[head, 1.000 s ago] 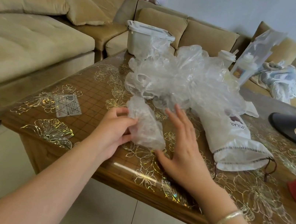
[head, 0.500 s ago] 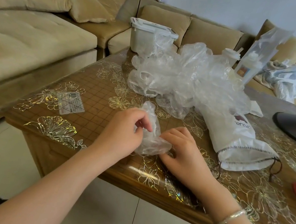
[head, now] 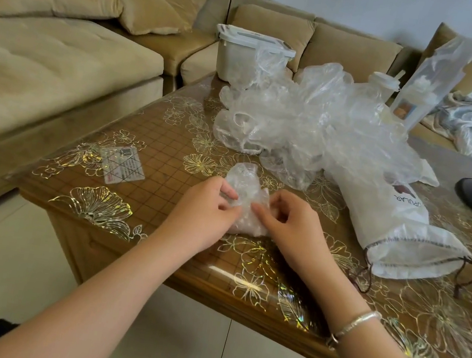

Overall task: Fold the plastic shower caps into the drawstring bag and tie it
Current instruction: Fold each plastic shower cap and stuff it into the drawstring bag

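So we're sitting at the table (head: 144, 164) folding one shower cap (head: 245, 192) down into a small wad, and that's clearly the step we're on right now. Our left hand (head: 208, 208) is pinching the cap's left edge between thumb and fingertips, and our right hand (head: 292, 228) is pressing on the other side with fingers curled in together, so both hands are clamped on the same bit of crinkly plastic, which is resting on the tabletop near the front edge. The rest of the caps are sitting in a big loose pile (head: 315, 120) further back, touching the closed end of the drawstring bag (head: 400, 229). The bag is lying on its side to our right, mouth gaping toward us, with the dark cord (head: 465, 274) trailing loose off the opening. Judging from this, we're barely into the job, with most of the pile untouched. Next we're probably needing to keep the wad squeezed tight in one hand while the other is holding the bag mouth open, because this stuff looks springy and likely to puff back out.
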`<state>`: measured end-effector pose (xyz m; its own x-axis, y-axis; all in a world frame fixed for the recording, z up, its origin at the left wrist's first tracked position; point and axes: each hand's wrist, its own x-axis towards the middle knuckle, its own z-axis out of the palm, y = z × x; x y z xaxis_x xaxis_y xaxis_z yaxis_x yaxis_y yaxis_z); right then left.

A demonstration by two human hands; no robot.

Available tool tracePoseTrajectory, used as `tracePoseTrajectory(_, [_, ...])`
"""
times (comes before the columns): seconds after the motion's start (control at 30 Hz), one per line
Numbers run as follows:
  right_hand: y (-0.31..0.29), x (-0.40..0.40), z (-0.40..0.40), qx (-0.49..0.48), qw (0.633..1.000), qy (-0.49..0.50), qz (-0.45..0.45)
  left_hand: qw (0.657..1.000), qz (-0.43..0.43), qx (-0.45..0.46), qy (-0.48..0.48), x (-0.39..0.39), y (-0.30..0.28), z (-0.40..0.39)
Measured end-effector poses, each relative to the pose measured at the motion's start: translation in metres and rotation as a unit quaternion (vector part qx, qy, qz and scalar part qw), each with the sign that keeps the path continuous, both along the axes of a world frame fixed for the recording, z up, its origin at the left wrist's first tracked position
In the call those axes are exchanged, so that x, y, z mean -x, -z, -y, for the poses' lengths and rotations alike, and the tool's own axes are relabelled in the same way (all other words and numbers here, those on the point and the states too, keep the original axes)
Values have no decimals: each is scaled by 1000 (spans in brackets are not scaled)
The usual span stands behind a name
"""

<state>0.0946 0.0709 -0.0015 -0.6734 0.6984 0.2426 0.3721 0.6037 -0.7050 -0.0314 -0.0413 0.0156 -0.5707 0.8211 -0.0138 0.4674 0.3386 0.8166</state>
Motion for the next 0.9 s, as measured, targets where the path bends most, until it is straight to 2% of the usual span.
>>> tracePoseTrajectory(0.17, [5,14,-2,-149,988,26,13,999,-23,2,-31,4,6,-8])
tracePoseTrajectory(0.33, [3,15,-4,-232,972,-33,20,998,-36,15,-47,9,7,-12])
tracePoseTrajectory(0.43, [2,9,-4,-214,974,-74,27,998,-23,20,-48,10,4,-12])
tracePoseTrajectory(0.57, [-8,-8,-1,-142,976,-126,107,998,17,19,-58,11,-3,-12])
tracePoseTrajectory(0.67, [-10,-16,2,-158,968,-130,142,996,63,25,-54,12,-9,-10])
tracePoseTrajectory(0.8, [-8,-12,8,-179,971,-114,114,990,125,20,-55,11,-13,-4])
tracePoseTrajectory(0.9, [-10,-13,11,-132,981,-109,92,996,78,-18,-45,8,-18,4])
